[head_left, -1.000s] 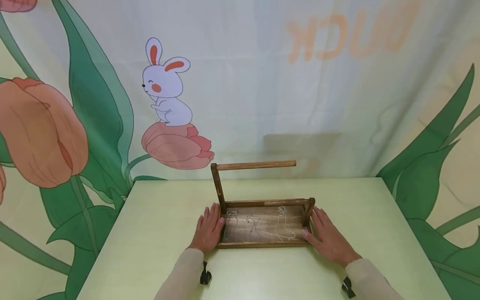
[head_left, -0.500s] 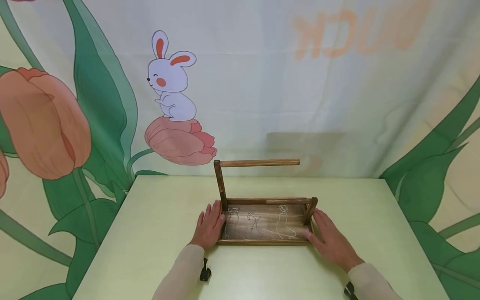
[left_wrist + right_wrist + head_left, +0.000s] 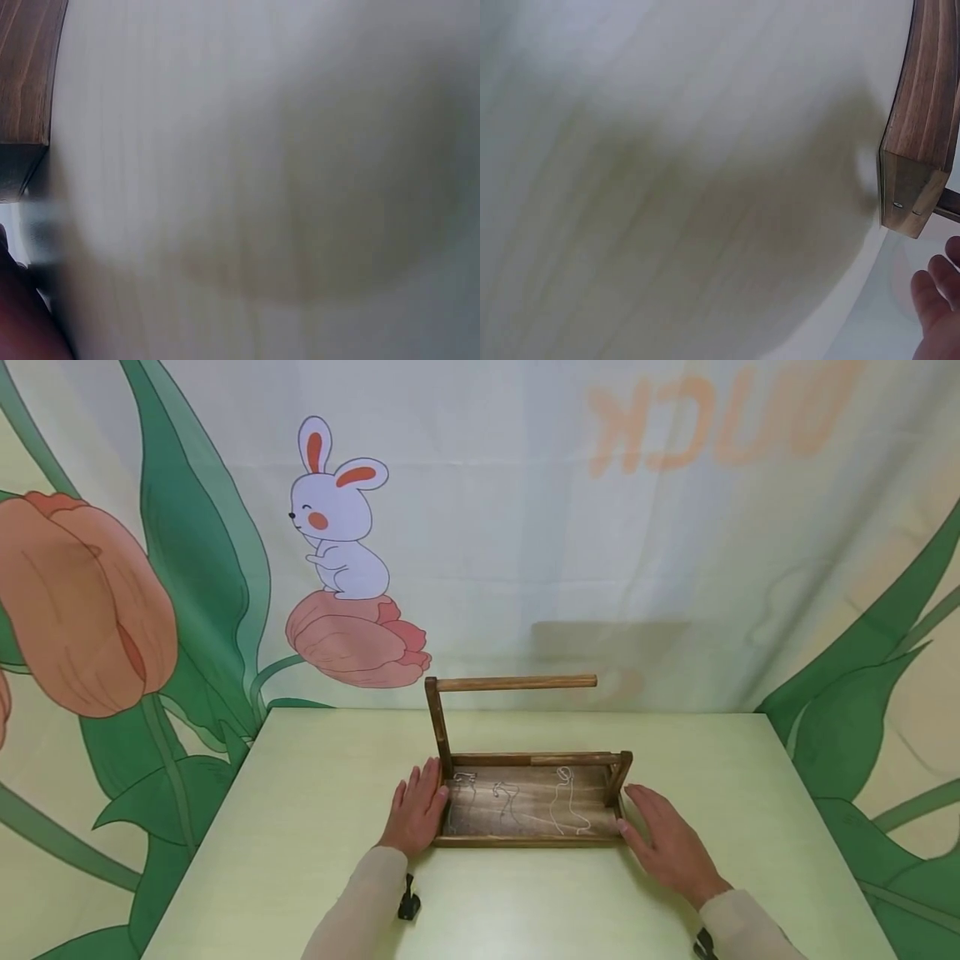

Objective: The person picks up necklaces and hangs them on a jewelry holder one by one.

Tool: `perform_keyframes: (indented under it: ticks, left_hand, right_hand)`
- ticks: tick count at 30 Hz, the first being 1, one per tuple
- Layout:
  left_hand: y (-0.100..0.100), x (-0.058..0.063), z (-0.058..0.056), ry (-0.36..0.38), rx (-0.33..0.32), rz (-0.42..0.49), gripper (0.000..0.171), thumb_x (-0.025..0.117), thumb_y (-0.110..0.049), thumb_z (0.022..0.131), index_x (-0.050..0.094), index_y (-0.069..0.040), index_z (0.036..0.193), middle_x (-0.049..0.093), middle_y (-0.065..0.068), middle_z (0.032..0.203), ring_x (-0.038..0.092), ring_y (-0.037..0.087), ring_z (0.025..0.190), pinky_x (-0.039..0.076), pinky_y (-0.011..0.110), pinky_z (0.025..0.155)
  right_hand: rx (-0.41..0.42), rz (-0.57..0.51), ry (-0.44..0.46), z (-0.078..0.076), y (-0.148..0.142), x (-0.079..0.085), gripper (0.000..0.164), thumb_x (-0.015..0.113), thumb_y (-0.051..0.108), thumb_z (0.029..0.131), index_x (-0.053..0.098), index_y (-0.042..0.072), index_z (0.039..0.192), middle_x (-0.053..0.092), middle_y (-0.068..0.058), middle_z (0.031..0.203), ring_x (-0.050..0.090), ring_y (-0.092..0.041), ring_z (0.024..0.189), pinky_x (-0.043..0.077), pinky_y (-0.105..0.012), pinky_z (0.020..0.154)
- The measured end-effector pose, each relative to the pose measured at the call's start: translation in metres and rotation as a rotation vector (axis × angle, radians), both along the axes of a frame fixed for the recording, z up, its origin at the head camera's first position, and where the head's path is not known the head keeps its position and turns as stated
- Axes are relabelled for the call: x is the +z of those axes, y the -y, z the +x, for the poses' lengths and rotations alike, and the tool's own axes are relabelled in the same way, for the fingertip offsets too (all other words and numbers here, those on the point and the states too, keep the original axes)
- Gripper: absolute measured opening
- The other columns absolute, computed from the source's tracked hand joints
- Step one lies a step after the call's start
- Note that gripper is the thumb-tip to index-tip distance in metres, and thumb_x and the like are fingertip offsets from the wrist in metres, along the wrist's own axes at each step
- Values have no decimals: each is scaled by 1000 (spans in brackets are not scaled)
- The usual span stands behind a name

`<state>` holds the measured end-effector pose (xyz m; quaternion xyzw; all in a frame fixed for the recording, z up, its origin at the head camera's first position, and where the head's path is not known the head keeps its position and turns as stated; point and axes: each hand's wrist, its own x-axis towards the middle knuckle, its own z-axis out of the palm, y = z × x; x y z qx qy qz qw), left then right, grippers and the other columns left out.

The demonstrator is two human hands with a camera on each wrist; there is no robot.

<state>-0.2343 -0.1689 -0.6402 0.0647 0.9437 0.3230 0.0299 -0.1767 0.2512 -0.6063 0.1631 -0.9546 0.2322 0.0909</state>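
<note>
A dark wooden tray-like stand [image 3: 517,842] lies on the table, with a tall post at its left end, a horizontal wooden bar [image 3: 517,682] on top and a short post at the right. Several thin pale chains or cords [image 3: 564,802] lie inside it. My left hand [image 3: 417,810] rests against its left end, fingers straight. At the right end, my right hand [image 3: 670,843] is held with fingers extended, the thumb near or touching the front corner. In the right wrist view, the fingers [image 3: 934,296] stand apart from the wooden corner [image 3: 915,180].
The pale table [image 3: 525,902] ends at a hanging printed cloth [image 3: 480,527] with a rabbit and tulips. The bar's free end points right, above the table's back edge. Small black clips [image 3: 408,900] hang by both sleeves.
My right hand has shifted slightly right, its fingers coming away from the stand's right end. The left hand stays in place. The head view has tilted a little.
</note>
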Motion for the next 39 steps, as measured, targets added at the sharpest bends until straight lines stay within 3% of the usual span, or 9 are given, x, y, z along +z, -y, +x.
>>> perform_keyframes:
  ticks: [11, 28, 31, 39]
  left_hand:
    - [3, -2, -1, 7, 2, -8, 65, 31, -44, 113, 15, -14, 169, 18, 8, 176, 12, 36, 164, 5, 58, 133]
    - [-1, -1, 0, 6, 15, 5, 64, 34, -40, 114, 16, -15, 169, 18, 8, 176, 11, 36, 165, 3, 58, 133]
    - [-1, -2, 1, 3, 16, 2, 63, 34, -40, 114, 16, -15, 169, 18, 8, 176, 12, 36, 165, 4, 59, 133]
    - [-2, -1, 1, -4, 16, 3, 63, 34, -39, 114, 17, -14, 169, 19, 9, 176, 13, 38, 164, 4, 59, 133]
  right_hand:
    - [38, 4, -178, 2, 6, 2, 54, 72, 21, 97, 57, 3, 145, 62, -18, 145, 60, -37, 132, 55, -55, 104]
    - [100, -81, -241, -3, 33, 12, 50, 79, 18, 92, 65, 2, 136, 68, -18, 135, 65, -34, 126, 54, -50, 105]
    - [99, -120, -214, -6, 38, 13, 48, 79, 17, 92, 65, 1, 135, 68, -19, 135, 65, -35, 127, 54, -51, 106]
    - [73, -286, -35, -15, 56, 16, 44, 74, 17, 97, 63, 3, 138, 67, -15, 137, 66, -35, 125, 55, -57, 103]
